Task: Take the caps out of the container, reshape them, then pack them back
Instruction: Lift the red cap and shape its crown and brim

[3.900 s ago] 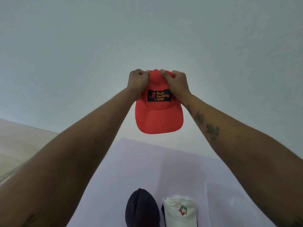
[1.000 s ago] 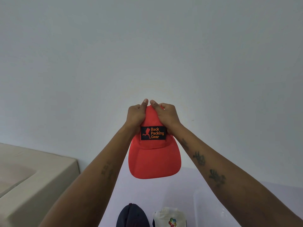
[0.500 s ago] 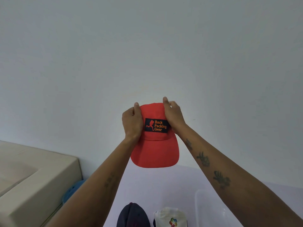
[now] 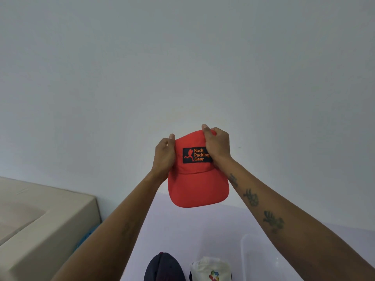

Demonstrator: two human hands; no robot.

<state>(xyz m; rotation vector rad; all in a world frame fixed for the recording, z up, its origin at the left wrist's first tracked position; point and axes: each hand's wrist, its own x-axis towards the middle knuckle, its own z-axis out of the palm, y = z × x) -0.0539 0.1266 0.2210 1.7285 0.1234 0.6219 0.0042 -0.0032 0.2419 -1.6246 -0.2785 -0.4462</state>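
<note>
- Nearest, a dark navy cap (image 4: 164,267) and a white cap with a coloured logo (image 4: 211,269) lie side by side on the pale counter (image 4: 182,230).
- Right of them stands a clear plastic container (image 4: 255,258).
- Farther, raised above the counter, the left hand (image 4: 164,157) and right hand (image 4: 218,148) grip the crown sides of a red fabric cap with a black patch (image 4: 195,185).

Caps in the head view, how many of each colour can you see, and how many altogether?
Red fabric cap with a black patch, held up by both hands: 1
Dark navy cap on the white surface: 1
White cap with a multicoloured logo beside the navy one: 1
Total: 3 caps
</note>
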